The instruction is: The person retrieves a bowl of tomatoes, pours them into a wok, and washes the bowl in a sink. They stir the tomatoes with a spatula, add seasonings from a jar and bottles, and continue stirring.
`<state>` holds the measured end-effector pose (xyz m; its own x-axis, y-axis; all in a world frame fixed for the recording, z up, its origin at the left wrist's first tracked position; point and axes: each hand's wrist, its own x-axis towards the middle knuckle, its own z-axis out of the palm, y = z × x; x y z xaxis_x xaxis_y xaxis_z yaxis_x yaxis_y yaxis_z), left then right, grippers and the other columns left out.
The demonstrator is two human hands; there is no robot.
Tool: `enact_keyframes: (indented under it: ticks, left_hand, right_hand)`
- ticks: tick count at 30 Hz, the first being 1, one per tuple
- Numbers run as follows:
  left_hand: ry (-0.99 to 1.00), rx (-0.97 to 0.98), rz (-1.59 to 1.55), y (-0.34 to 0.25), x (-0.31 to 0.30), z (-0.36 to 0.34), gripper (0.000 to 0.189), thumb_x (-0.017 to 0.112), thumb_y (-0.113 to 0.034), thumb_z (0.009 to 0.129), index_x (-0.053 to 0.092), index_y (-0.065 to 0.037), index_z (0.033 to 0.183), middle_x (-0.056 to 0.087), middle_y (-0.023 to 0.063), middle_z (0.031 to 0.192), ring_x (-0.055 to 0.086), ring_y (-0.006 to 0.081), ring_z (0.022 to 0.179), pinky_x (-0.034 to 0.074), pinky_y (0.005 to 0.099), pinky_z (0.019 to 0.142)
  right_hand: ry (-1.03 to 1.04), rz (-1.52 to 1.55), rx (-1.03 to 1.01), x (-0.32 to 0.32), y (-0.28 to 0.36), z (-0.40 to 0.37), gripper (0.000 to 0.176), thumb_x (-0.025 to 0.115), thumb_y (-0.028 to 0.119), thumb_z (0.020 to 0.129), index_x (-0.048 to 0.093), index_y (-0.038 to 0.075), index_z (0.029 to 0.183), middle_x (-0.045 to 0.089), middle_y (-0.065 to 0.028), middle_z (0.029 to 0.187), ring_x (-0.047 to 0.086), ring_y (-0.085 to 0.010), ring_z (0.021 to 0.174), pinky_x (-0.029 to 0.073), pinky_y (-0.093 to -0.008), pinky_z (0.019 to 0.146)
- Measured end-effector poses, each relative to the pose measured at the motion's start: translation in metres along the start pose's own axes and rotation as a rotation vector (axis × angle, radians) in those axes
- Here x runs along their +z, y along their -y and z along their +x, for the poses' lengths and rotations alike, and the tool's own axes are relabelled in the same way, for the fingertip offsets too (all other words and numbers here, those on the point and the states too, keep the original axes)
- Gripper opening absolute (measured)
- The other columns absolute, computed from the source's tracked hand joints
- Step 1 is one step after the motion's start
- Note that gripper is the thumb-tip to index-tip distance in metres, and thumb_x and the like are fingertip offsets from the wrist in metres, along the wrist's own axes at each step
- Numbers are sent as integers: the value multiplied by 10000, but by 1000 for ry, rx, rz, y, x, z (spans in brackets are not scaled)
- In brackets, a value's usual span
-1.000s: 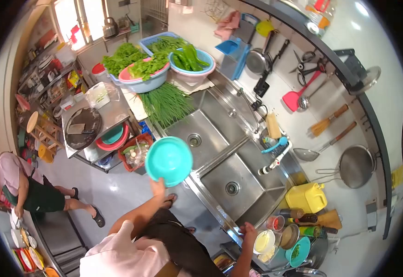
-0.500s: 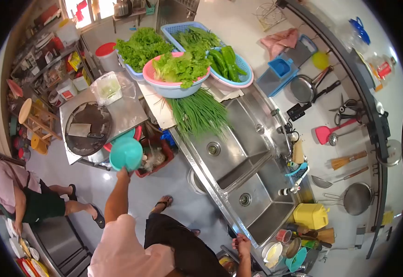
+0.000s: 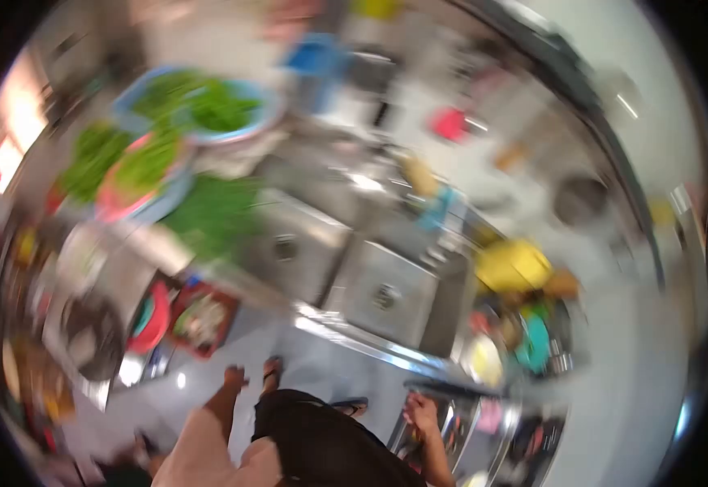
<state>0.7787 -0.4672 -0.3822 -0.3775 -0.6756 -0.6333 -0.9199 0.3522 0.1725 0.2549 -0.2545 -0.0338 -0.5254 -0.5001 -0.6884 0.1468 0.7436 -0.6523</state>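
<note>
The view is smeared by motion. My left hand (image 3: 236,377) hangs over the floor below the red crate (image 3: 201,351); no bowl shows in it, and its blurred fingers look loosely apart. Up and left of that hand, something teal (image 3: 144,315) lies in a red basin (image 3: 153,325) beside the chopping board. On the other side, my right hand (image 3: 420,411) is in front of the sink counter, near open compartments (image 3: 467,426) holding utensils. Its fingers are loosely curled and apart, with nothing visible between them. A double steel sink (image 3: 309,312) lies ahead of both hands.
Leafy greens in basins (image 3: 147,166) and a heap of long green stalks (image 3: 212,213) sit left of the sink. A yellow jug (image 3: 514,266) and dishes (image 3: 484,357) stand at right. A round chopping board (image 3: 86,333) is on the left table. Another person is blurred at lower left.
The teal bowl has left my left hand, which has drawn back and down. My view has swung right, bringing the open compartments beside my right hand into sight.
</note>
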Motion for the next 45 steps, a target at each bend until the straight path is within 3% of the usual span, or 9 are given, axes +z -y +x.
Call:
enact_keyframes:
  ticks: [4,6,9,15,20,31,36,38,45]
  left_hand:
    - [-335,977,123,-116,-36,27,367,644,-197,852,565,-13,1160,620,133,926,637,257,640,512,342,483]
    - [131,834,-541,-180,-47,50,396,633,-126,834,539,-40,1209,622,153,877,631,266,614,507,349,490]
    - [496,-68,-955,-273,-85,43,408,608,-68,814,537,-31,1214,620,161,840,629,265,592,500,350,480]
    - [428,370,-561,-431,-90,43,402,605,-107,793,591,23,1174,660,167,790,647,216,582,508,336,494]
    - [309,866,-110,-615,-114,-24,389,568,-225,887,575,-16,1214,688,204,1017,669,343,944,514,393,846]
    - [674,1314,828,-842,-28,-122,372,501,-102,855,531,-63,1224,666,231,994,637,385,978,502,452,866]
    - [683,1917,441,-864,28,-92,441,538,-35,783,516,-9,1223,601,270,1114,581,443,1039,465,496,906]
    - [777,2062,518,-879,52,-95,419,541,-30,780,523,10,1196,585,271,1145,569,461,1036,453,516,911]
    - [748,1977,1094,-912,79,-101,225,553,-155,801,640,-15,955,660,245,938,628,449,912,487,534,806]
  right_hand:
    - [-430,-255,-217,-76,-96,-4,280,550,209,930,669,9,1085,610,-29,669,562,-105,537,445,-275,480]
    - [-626,-125,-131,-127,-114,-37,241,551,200,923,695,16,981,631,-50,649,596,-120,562,480,-280,542]
    - [-1092,200,-228,-201,-142,-85,220,542,171,901,695,37,986,667,-110,697,656,-171,610,504,-327,586]
    - [-1679,-215,221,-399,-254,-140,340,601,275,864,635,53,1120,638,-208,897,607,-406,840,486,-475,762]
    - [-1506,-60,233,-486,-320,-117,454,635,277,835,569,-5,1185,633,-305,969,622,-438,950,480,-506,851]
    - [-1229,-132,404,-479,-304,-140,252,565,164,817,616,-17,986,649,-286,917,635,-450,877,507,-526,791]
    - [-1105,-120,299,-448,-275,-164,213,574,160,759,652,-30,812,637,-247,709,638,-426,723,496,-525,677]
    - [-1660,-214,48,-414,-328,-104,158,565,140,744,619,-9,743,586,-193,632,577,-420,609,455,-517,578]
    - [-1225,282,523,-426,-263,-109,500,521,38,781,522,29,1281,660,-264,951,659,-417,912,546,-493,758]
